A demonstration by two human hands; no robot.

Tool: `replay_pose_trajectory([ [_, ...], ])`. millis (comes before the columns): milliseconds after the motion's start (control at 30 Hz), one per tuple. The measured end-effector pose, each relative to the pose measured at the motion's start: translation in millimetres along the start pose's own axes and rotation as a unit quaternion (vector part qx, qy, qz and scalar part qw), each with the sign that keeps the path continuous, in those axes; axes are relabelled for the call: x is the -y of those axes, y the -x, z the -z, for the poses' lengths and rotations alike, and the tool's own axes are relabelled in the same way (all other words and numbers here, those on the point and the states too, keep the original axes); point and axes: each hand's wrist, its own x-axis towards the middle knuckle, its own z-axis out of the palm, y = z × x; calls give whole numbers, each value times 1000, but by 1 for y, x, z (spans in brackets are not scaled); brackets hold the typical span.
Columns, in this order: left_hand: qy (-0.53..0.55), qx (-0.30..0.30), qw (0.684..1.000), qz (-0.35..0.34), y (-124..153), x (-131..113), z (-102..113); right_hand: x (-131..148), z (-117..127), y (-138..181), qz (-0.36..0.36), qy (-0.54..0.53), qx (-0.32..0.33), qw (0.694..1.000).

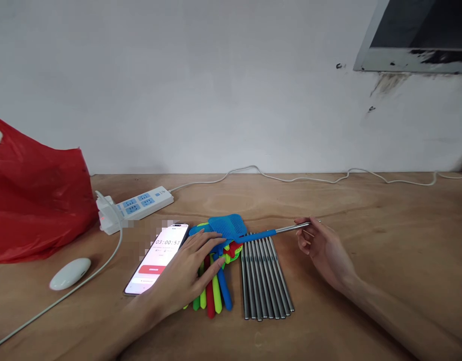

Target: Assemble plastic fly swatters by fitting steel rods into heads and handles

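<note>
A fly swatter (pixel 258 235) with a blue mesh head, a blue sleeve and a thin metal rod lies slantwise over the other pieces. My right hand (pixel 324 249) pinches the far end of its metal rod between thumb and fingers. My left hand (pixel 193 263) rests with fingers stretched out and thumb apart, touching the blue neck near the head. Beneath the left hand are several coloured plastic swatter heads (pixel 211 296) with red, green, yellow and blue handles toward me, partly hidden. Beside them several metal rods (pixel 264 281) lie side by side in a row.
A lit phone (pixel 156 260) showing a timer lies left of the left hand. Further left are a white oval object (pixel 70 274), a white power strip (pixel 144 203) with cables, and a red plastic bag (pixel 39 200). A wall (pixel 223 90) rises behind the wooden table (pixel 385 220).
</note>
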Motion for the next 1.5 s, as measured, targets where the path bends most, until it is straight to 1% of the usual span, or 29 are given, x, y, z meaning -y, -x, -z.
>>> replay_pose_trajectory([
  [233,4,9,1000,2,0,0,1,1,-1,1,-9,-4,-6,1000],
  [367,4,-6,1000,-12,1,-1,1,3,0,0,-8,-3,6,1000],
  [467,9,-20,999,-37,2,-3,3,4,-1,1,-22,19,45,999],
  [567,27,-31,997,-64,4,-8,5,2,-4,5,-42,52,115,991],
  [667,37,-31,997,-68,7,-14,5,-1,-6,11,-61,73,190,977],
  [767,26,-23,997,-72,7,-17,3,-3,-7,15,-72,86,240,964],
  [867,11,-27,996,-83,7,-18,3,-4,-7,16,-78,94,261,958],
  [967,1,-30,996,-87,6,-17,3,-5,-5,15,-71,109,268,955],
  [1033,-4,-27,996,-87,6,-17,2,-6,-4,14,-50,146,275,949],
  [1133,-18,-22,996,-90,5,-18,-1,-10,-2,13,-14,230,288,929],
  [1200,-34,-34,994,-94,4,-19,-3,-12,-2,14,0,260,285,923],
  [1233,-43,-50,994,-92,3,-20,-3,-13,-2,14,3,260,277,925],
  [1333,-65,-118,987,-91,4,-20,0,-13,-3,14,1,218,215,952],
  [1367,-73,-138,982,-109,5,-20,1,-12,-4,13,-4,198,188,962],
  [1433,-88,-160,966,-180,9,-19,3,-9,-5,11,-16,154,144,977],
  [1500,-94,-154,945,-272,14,-20,3,-5,-5,9,-18,114,113,987],
])
